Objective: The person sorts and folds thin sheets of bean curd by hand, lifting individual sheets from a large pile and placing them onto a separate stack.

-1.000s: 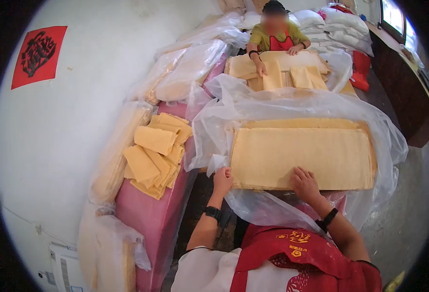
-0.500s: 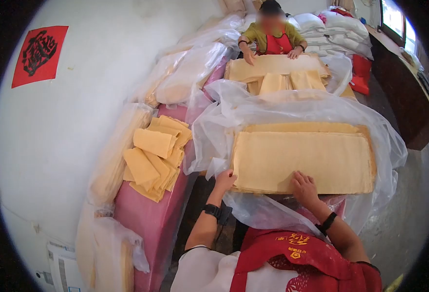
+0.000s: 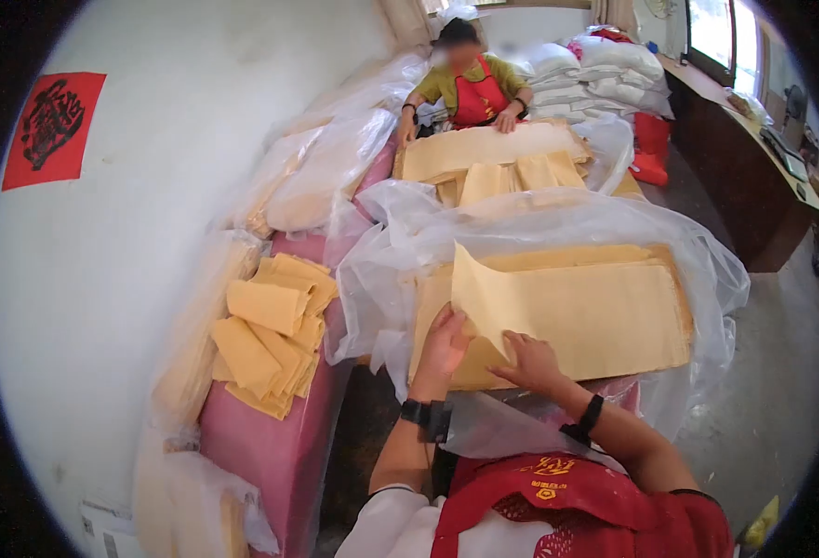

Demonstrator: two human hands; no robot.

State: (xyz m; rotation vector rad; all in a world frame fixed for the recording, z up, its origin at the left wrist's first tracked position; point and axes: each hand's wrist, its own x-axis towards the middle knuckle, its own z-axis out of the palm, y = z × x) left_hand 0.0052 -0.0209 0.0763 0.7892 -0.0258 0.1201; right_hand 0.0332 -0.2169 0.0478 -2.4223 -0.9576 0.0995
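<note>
A wide stack of thin yellow-tan sheets (image 3: 446, 358) lies in front of me on a clear plastic wrap. The left part of the top sheet (image 3: 488, 293) is raised and curls to the right. My left hand (image 3: 446, 339) is closed on its lifted left edge. At the near edge of the same sheet is my right hand (image 3: 527, 361), its thumb and fingers around the bend; part of this grip is hidden. On the pink surface to my left rests a pile of folded sheets (image 3: 265, 325).
Across from me, a person in a red apron (image 3: 477, 98) has both hands at another stack of sheets (image 3: 493, 149). Loose plastic wrap (image 3: 381, 270) surrounds my stack. Wrapped bundles (image 3: 195, 325) line the left wall. White sacks (image 3: 605, 74) and a dark counter (image 3: 725, 167) stand farther back.
My left hand has lifted the top sheet's left edge and moved rightward with it. My right hand has shifted left to the bend. The person opposite has moved their hands apart.
</note>
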